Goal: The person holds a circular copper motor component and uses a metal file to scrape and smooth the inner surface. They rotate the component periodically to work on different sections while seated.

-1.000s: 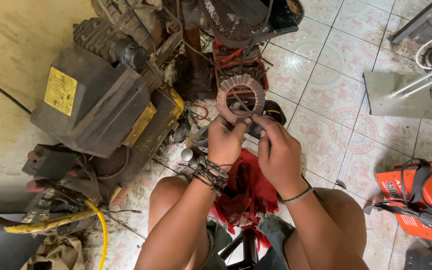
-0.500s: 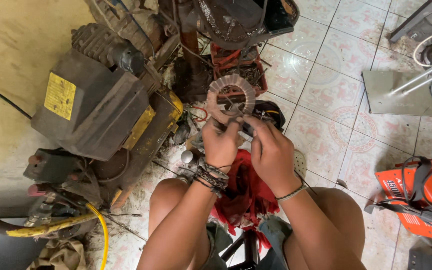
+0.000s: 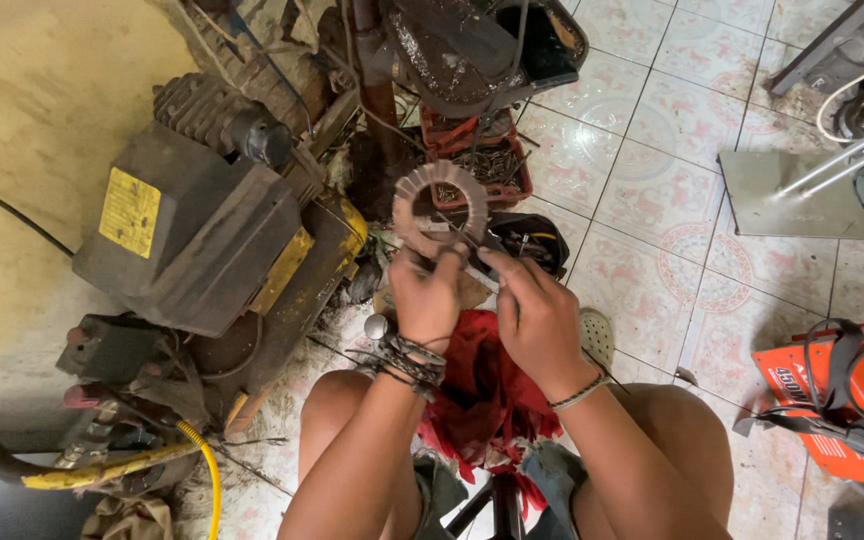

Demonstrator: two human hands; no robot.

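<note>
Since the earlier frames, both hands have carried the ring-shaped stator core (image 3: 441,208) slightly higher, over the red parts tray (image 3: 480,160). Left hand (image 3: 426,297) pinches the ring's lower rim between thumb and fingers. Right hand (image 3: 536,318) has fingers closed on a thin tool (image 3: 479,276) touching the ring's lower edge. Grimy compressor (image 3: 187,225) sits just left; red cloth (image 3: 482,385) lies between the knees.

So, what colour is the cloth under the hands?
The cloth is red, as the head view shows it, lying between the knees.
</note>
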